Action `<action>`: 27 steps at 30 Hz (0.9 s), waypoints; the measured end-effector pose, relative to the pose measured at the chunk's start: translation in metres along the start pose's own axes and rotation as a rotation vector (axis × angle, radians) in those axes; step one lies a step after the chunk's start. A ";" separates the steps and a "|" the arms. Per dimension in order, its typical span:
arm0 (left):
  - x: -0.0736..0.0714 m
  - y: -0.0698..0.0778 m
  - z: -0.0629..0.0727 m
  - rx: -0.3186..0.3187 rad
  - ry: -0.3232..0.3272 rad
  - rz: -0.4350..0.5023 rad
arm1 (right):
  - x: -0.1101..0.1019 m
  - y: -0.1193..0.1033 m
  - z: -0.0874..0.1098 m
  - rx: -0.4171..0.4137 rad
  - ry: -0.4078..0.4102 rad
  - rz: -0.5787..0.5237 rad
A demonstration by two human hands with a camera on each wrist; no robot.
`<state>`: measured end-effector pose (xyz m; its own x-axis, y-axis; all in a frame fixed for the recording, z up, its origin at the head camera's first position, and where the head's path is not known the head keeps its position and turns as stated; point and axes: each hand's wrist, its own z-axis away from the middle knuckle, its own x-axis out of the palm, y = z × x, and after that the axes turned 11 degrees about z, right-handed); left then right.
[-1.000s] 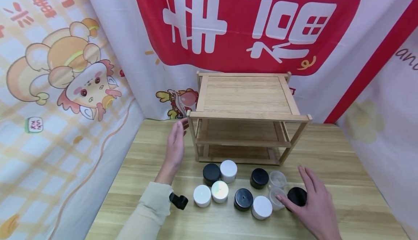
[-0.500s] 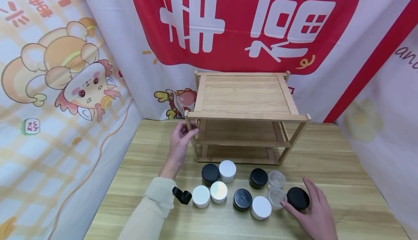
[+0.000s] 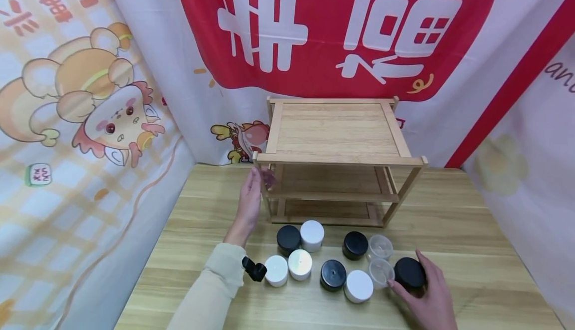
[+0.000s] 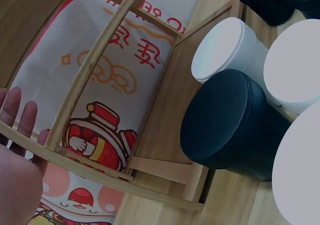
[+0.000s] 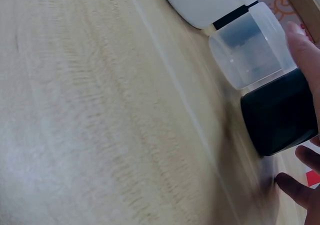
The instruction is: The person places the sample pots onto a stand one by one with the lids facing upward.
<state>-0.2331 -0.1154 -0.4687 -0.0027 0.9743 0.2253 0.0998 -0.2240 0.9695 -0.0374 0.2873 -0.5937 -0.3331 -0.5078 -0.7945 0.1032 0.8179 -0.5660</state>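
Plainly, with the group of jars taken as the clock's centre in the head view, the wooden rack is set at 12 o'clock, and the left hand is held at 10 o'clock, beside the front post at the rack's 8 o'clock corner. Its fingers are seen in the left wrist view nearly straight, spaced apart and passed behind the post; whether the post is pressed cannot be told. Just past 3 o'clock, the outermost black jar is bracketed by the right hand, thumb tip at the jar's 8 o'clock, a fingertip at its 1 o'clock. That hand is spread wide, with two fingers shown apart from the jar; whether the jar is touched elsewhere cannot be told. At the jar's 9 o'clock the near clear jar is placed, with the far clear jar at the near one's 12 o'clock. Three white jars and a black jar are clustered at the centre's 9 o'clock.
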 end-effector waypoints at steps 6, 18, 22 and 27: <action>-0.002 -0.005 -0.002 0.001 -0.011 -0.006 | 0.005 0.000 0.001 0.000 0.052 -0.020; -0.013 -0.018 -0.001 -0.025 -0.060 0.012 | 0.006 -0.002 0.004 0.142 0.004 -0.150; -0.021 -0.018 -0.002 -0.078 -0.069 0.033 | 0.010 0.000 0.005 0.195 -0.002 -0.255; -0.025 -0.021 -0.005 -0.100 -0.070 0.063 | 0.014 0.007 0.007 0.313 -0.039 -0.322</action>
<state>-0.2402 -0.1351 -0.4938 0.0705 0.9568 0.2820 -0.0025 -0.2825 0.9593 -0.0350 0.2840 -0.6102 -0.3592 -0.7379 -0.5714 0.2805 0.4986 -0.8202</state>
